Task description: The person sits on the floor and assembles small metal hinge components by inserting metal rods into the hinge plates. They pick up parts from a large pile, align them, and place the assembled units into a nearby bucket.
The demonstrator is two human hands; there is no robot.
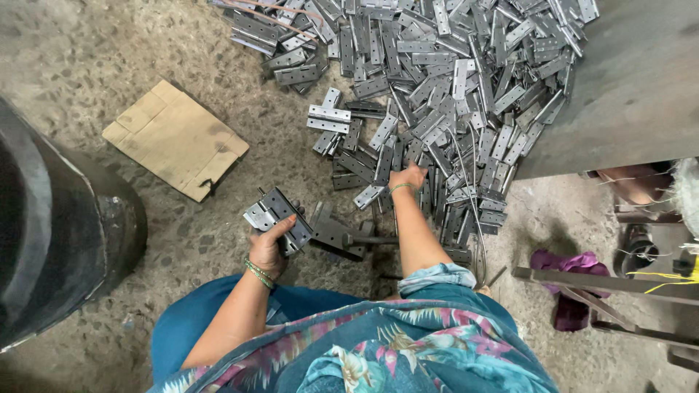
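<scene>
A flattened piece of brown cardboard (177,138) is lying on the speckled concrete floor (87,58), well apart from the large black drum (54,233) that is filling the left edge. A grey slab (633,87) is slanting across the upper right corner. Below it, a purple cloth (571,266) is resting crumpled on the floor beside a dark metal frame (604,284) that is running toward the right edge. A small dark metal fixture (342,234) is sitting on the floor in the middle.
</scene>
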